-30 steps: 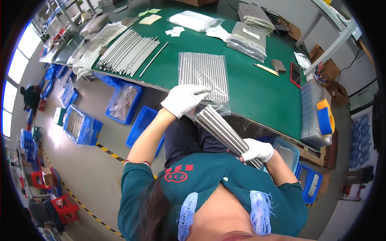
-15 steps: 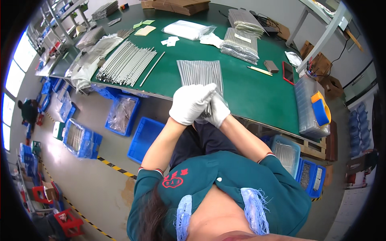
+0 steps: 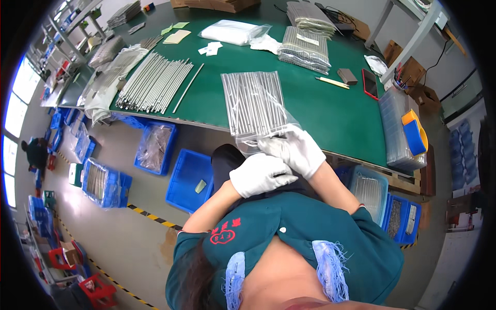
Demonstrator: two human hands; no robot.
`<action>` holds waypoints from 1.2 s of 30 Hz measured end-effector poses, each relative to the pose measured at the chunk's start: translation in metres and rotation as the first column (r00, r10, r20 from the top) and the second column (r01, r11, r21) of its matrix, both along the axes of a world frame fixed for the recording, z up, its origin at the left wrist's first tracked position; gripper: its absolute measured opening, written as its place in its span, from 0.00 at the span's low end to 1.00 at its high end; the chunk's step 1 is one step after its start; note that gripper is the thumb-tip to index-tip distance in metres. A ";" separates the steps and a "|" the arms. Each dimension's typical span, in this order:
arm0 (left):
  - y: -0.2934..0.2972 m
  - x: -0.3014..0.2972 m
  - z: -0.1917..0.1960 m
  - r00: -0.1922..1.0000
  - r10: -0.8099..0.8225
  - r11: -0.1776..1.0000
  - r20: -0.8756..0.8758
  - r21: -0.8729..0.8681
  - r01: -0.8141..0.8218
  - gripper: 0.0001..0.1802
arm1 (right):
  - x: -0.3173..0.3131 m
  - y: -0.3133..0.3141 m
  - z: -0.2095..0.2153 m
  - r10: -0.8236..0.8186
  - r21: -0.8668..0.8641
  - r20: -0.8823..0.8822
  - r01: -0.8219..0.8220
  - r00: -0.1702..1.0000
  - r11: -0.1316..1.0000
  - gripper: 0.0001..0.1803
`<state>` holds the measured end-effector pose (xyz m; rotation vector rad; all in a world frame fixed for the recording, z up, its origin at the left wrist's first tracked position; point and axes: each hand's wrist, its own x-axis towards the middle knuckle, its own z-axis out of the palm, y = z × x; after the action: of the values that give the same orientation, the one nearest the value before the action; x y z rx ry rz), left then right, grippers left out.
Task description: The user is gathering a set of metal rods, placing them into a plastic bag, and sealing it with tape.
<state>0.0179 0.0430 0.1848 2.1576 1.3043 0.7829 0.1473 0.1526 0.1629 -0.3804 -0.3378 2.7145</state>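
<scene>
A clear plastic bag of thin metal rods (image 3: 253, 103) lies at the table's front edge, its loose near end hanging over. My right hand (image 3: 299, 152), in a white glove, pinches that near end at its right side. Just below it is my gloved left hand (image 3: 261, 174), off the bag, its fingers stretched toward my right wrist with nothing visible in them. To the left, a row of loose metal rods (image 3: 155, 82) rests on the green table (image 3: 206, 98), with a single rod (image 3: 188, 88) apart from the row.
Bagged rods (image 3: 305, 49) and a white plastic packet (image 3: 232, 32) lie farther back. At right are a red-edged phone (image 3: 370, 83), a grey block (image 3: 347, 76), a pen (image 3: 332, 82) and tape rolls (image 3: 415, 133). Below left, a blue bin (image 3: 178, 194) holds a pale scrap (image 3: 200, 186).
My hands have come down and toward me; the left has left the bag. The bag now lies flatter with more rods showing. A pale scrap has appeared in the blue bin.
</scene>
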 end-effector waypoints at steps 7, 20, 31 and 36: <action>0.020 -0.005 -0.019 0.908 0.417 0.789 -0.029 0.508 -0.346 0.12 | 0.055 -0.022 0.025 -0.703 0.914 0.385 -0.351 0.599 0.202 0.12; 0.082 -0.014 -0.050 0.818 0.500 0.773 -0.285 0.573 -0.273 0.25 | 0.029 0.009 0.022 -0.828 0.447 0.504 -0.894 0.246 0.007 0.21; 0.045 -0.072 -0.019 0.931 0.309 0.944 -0.193 0.182 -0.275 0.38 | -0.018 -0.020 0.050 -0.565 0.751 0.323 -0.569 0.760 -0.336 0.20; 0.033 -0.048 -0.021 0.853 0.268 0.944 -0.447 0.301 -0.138 0.47 | 0.004 -0.027 -0.019 0.163 0.678 0.735 -0.722 0.659 -0.139 0.26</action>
<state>-0.0306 0.0763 0.1643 2.5643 1.7937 0.5251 0.1510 0.1259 0.1443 -0.4153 -2.8265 1.9620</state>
